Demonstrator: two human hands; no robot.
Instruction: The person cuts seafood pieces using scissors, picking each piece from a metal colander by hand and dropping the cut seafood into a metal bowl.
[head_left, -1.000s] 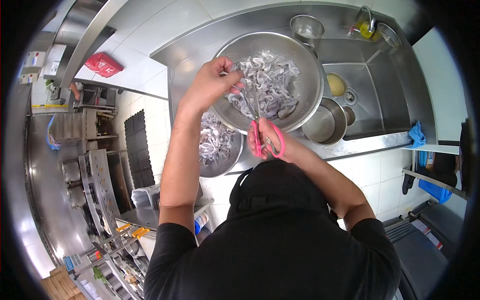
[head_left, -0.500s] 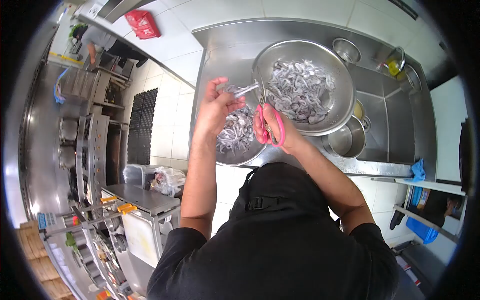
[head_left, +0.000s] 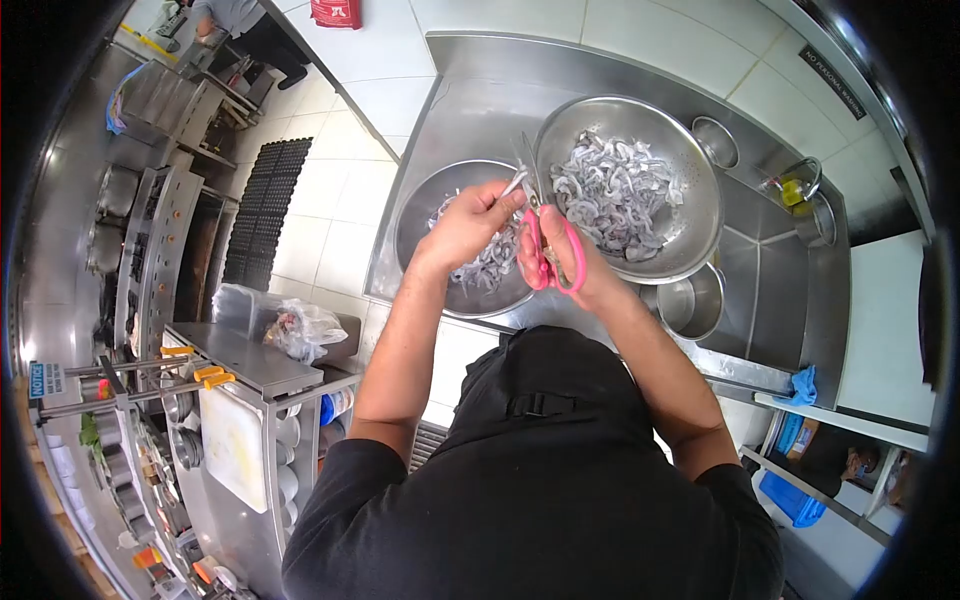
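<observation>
1. At the bottom of the view, the person's black cap (head_left: 550, 370) and shirt (head_left: 540, 510) hide much of the floor before the counter.
2. Beyond the cap, the right hand (head_left: 595, 268) is wrapped around the pink handles of the scissors (head_left: 534, 202); how deep the fingers go in the loops, I cannot tell.
3. These scissors are over the place where two bowls meet. Their handles are toward the body, their blades away from it, and the long axis leans slightly left. The thin tips are hard to make out against the steel.
4. Just beside the blades, the left hand (head_left: 470, 230) pinches a pale piece of seafood (head_left: 516, 182). Its free end points away from the body and to the right; the fingers hide the rest. Whether blades touch it, I cannot tell.
5. Under this hand, the left bowl (head_left: 418, 215) holds similar pieces, partly covered by the wrist.
6. To the right, the larger bowl (head_left: 692, 235) holds a grey-white heap (head_left: 620, 195) and hides part of a pot (head_left: 692, 305).
7. Farther, at upper left, another person (head_left: 240, 22) is cut off by the top edge.
</observation>
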